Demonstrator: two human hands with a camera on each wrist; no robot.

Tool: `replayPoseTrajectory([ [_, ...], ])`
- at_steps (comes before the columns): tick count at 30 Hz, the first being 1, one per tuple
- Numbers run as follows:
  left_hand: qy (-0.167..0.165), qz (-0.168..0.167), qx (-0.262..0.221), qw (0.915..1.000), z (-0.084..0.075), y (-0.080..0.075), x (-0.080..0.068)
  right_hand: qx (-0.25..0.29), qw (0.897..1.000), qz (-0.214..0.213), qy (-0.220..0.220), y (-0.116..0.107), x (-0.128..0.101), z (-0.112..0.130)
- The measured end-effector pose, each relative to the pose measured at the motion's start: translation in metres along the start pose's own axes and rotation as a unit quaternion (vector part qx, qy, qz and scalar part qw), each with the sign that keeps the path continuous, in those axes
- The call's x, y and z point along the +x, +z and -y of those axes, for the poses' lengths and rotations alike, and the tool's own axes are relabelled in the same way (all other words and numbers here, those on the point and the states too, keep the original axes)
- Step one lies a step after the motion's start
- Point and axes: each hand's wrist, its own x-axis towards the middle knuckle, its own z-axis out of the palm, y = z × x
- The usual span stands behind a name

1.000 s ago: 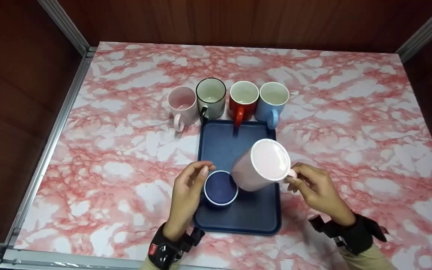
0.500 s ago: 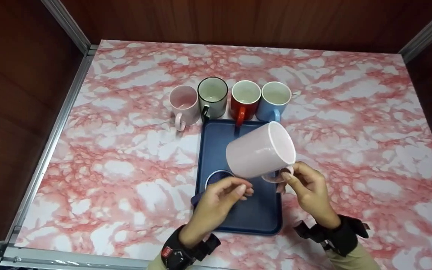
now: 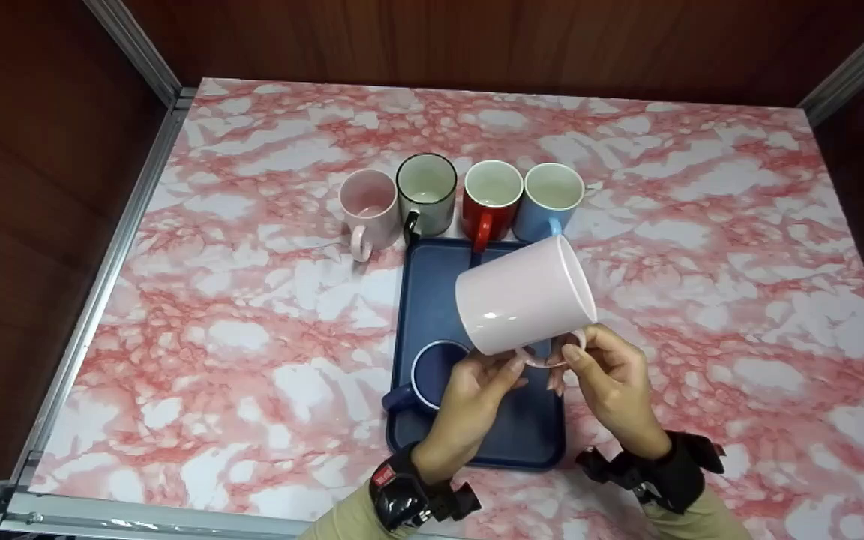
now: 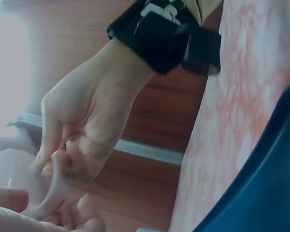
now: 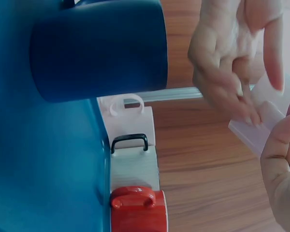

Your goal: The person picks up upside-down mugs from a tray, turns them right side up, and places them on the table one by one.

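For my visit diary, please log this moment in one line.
right hand: pinches handle of tilted pink mug; left hand: at handle; dark blue mug: upright on tray

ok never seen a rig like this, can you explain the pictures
No machine, just a person's left hand and right hand. The wide pictures come from the head, the close ones from each wrist. On the marbled table stand a pink mug, a black-handled mug, a red mug and a light blue mug; a dark blue mug is on the tray. The right hand's fingers hold a tilted pale pink mug by its handle; whether the left hand grips it is unclear.
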Motion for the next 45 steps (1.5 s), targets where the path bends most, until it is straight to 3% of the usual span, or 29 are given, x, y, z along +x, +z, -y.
replayPoseTrajectory([
  [6, 0.015, -0.04, -0.08, 0.9958, 0.005, 0.008, 0.01, 0.035, 0.999, 0.004, 0.012, 0.0, 0.002, -0.002],
  [10, 0.036, -0.059, -0.095, 0.9931, 0.007, 0.012, 0.017, 0.077, 0.997, 0.002, 0.013, -0.001, 0.003, -0.006],
  [15, 0.051, -0.074, -0.096, 0.9913, 0.012, 0.014, 0.025, 0.084, 0.996, -0.005, 0.029, -0.003, 0.002, -0.011],
  [22, 0.096, -0.08, -0.021, 0.992, 0.019, 0.015, 0.029, 0.079, 0.995, -0.027, 0.062, -0.027, -0.009, -0.037],
  [25, 0.14, -0.066, 0.025, 0.9876, 0.02, 0.017, 0.033, 0.08, 0.994, -0.027, 0.071, -0.05, -0.017, -0.059],
  [28, 0.176, -0.054, 0.069, 0.9806, 0.022, 0.02, 0.038, 0.09, 0.991, -0.044, 0.093, -0.061, -0.017, -0.065],
  [32, 0.179, -0.049, 0.095, 0.978, 0.024, 0.024, 0.046, 0.097, 0.986, -0.068, 0.116, -0.074, -0.018, -0.072],
  [34, 0.173, -0.044, 0.09, 0.9798, 0.024, 0.026, 0.049, 0.073, 0.987, -0.068, 0.123, -0.093, -0.026, -0.087],
  [39, 0.179, -0.041, 0.089, 0.979, 0.027, 0.031, 0.059, 0.036, 0.985, -0.072, 0.151, -0.095, -0.018, -0.079],
  [43, 0.196, -0.062, 0.11, 0.9725, 0.031, 0.037, 0.067, -0.036, 0.979, -0.085, 0.184, -0.073, -0.002, -0.046],
  [45, 0.197, -0.073, 0.126, 0.9695, 0.033, 0.041, 0.07, -0.092, 0.967, -0.103, 0.214, -0.066, 0.005, -0.033],
])
